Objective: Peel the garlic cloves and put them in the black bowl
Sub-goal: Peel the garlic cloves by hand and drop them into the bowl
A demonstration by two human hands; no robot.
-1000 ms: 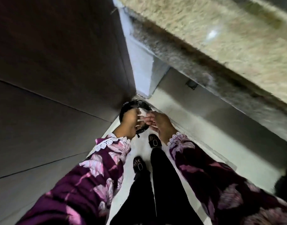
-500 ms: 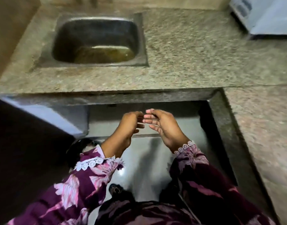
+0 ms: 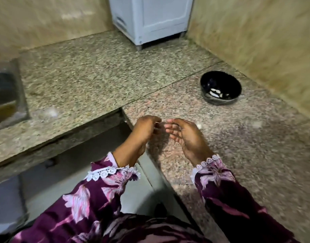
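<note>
1. The garlic I can make out lies in the bowl [image 3: 221, 87] — a few pale cloves [image 3: 215, 93] at the bottom of it, on the side nearer me.
2. The bowl stands on the counter [image 3: 238, 137], up and to the right of my hands, well apart from them and near the right-hand wall [image 3: 264, 41].
3. My left hand [image 3: 146, 128] hangs over the counter's inner corner, fingers curled in toward the thumb. Something thin and pale shows at the fingertips, too small and blurred to name — whether I am pinching a clove there, I cannot tell.
4. My right hand [image 3: 183, 135] is just beside the left, fingertips almost meeting it, the palm turned toward the left hand and the fingers [image 3: 170, 128] only loosely bent, released, holding nothing that I can see.
5. A small white scrap [image 3: 199, 126] lies on the counter just past my right hand; what it is, I cannot say.
6. Both wrists come out of purple flowered sleeves [image 3: 101, 193] with white lace cuffs.
7. The counter is speckled granite and runs in an L; the sink [image 3: 7, 95] is sunk into it at the far left.
8. A white box-like appliance [image 3: 150, 20] stands on short feet in the back corner, between the two walls.
</note>
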